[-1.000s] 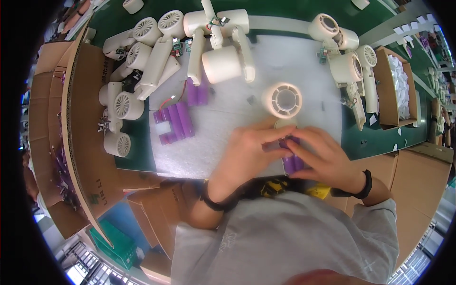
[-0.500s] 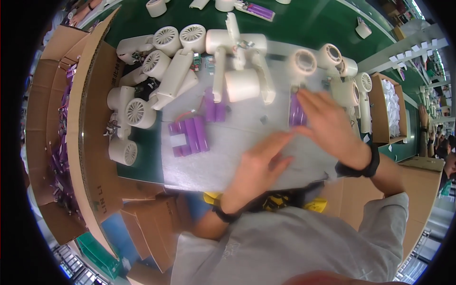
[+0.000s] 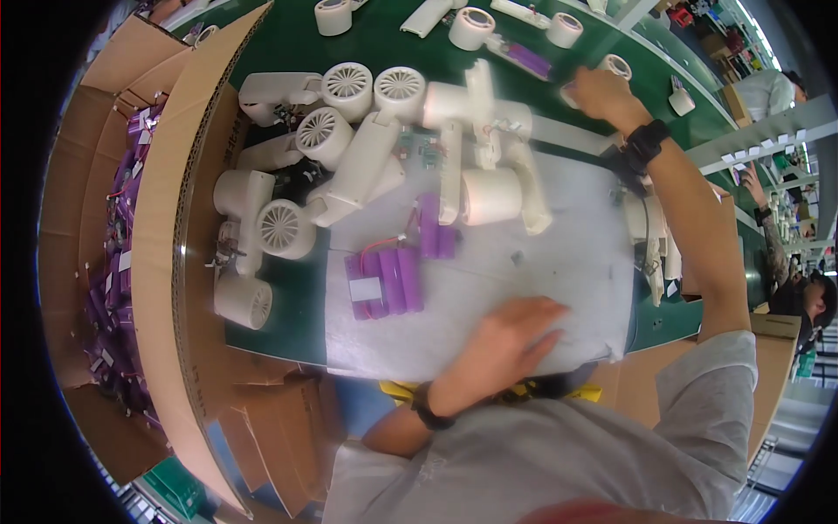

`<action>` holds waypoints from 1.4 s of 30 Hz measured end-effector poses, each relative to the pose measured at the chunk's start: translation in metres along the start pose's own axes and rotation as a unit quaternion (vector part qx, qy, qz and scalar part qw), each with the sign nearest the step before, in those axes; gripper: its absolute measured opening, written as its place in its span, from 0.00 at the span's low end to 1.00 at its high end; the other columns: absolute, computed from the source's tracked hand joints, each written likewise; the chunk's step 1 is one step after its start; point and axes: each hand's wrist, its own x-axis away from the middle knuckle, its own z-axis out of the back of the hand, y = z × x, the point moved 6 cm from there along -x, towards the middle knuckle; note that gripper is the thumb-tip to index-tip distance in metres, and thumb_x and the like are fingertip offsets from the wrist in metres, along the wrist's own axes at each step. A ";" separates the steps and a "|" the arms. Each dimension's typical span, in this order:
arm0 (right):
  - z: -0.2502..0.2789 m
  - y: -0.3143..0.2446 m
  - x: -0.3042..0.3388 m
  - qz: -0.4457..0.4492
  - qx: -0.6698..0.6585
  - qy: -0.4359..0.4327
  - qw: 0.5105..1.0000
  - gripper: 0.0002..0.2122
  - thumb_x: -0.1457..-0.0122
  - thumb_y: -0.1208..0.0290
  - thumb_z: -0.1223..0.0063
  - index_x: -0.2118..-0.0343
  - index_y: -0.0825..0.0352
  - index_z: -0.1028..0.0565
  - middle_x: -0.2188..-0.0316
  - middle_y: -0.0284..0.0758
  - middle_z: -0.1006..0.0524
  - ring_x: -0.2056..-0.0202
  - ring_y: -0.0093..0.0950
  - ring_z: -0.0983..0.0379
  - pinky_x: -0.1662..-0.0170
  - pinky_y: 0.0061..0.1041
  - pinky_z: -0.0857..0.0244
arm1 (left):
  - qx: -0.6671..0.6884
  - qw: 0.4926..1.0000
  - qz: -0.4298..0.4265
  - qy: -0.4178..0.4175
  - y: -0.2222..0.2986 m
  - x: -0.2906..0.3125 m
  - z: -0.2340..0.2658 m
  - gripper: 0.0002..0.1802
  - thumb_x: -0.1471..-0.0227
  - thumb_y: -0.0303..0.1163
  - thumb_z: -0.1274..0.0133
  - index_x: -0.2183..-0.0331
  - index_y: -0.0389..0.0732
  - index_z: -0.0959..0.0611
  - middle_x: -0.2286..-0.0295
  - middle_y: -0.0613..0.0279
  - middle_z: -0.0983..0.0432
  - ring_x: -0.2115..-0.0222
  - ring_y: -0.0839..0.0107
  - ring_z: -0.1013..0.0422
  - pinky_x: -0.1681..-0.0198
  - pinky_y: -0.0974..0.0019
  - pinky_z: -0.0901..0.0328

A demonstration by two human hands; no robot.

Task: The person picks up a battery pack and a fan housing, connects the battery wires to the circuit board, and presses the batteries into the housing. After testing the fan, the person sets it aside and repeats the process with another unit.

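While the left hand (image 3: 511,336) lies flat and open, palm down, on the near part of the white mat (image 3: 541,271), it holds nothing. Just to its left, beyond the fingertips, sits a purple battery pack (image 3: 384,281) with a white label and red wires, and a second purple pack (image 3: 432,229) lies a little farther off, past the first. The right hand (image 3: 598,90) is stretched well away from the body, over the green table (image 3: 297,48), its fingers curled around a white round housing (image 3: 618,66); how firmly it grips cannot be made out. A dark band circles that wrist. Beyond and to the left of the left hand, white fan-grilled shells (image 3: 349,87) lie heaped, and a cardboard box wall (image 3: 166,218) stands farther left.
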 end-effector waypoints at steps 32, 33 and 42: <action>0.043 0.065 -0.168 0.039 -0.010 0.094 0.995 0.22 0.48 0.68 0.50 0.50 0.71 0.29 0.55 0.51 0.24 0.49 0.48 0.30 0.46 0.42 0.34 | 0.060 0.998 0.000 -0.037 0.008 0.001 -0.009 0.14 0.51 0.27 0.38 0.59 0.40 0.18 0.64 0.58 0.21 0.66 0.57 0.25 0.61 0.59 0.29; 0.058 0.054 -0.166 0.083 -0.043 0.149 0.984 0.21 0.50 0.70 0.47 0.50 0.69 0.28 0.55 0.48 0.24 0.50 0.47 0.30 0.47 0.42 0.34 | 0.062 0.997 0.002 -0.037 0.008 0.001 -0.009 0.14 0.51 0.27 0.38 0.59 0.40 0.18 0.64 0.58 0.21 0.66 0.57 0.25 0.61 0.59 0.29; 0.112 -0.114 -0.120 0.360 0.036 0.110 0.926 0.25 0.57 0.78 0.38 0.51 0.61 0.26 0.57 0.38 0.26 0.51 0.41 0.30 0.50 0.40 0.32 | 0.062 0.998 -0.006 -0.017 0.004 0.003 -0.008 0.14 0.51 0.27 0.38 0.60 0.40 0.18 0.64 0.57 0.21 0.66 0.58 0.25 0.61 0.60 0.29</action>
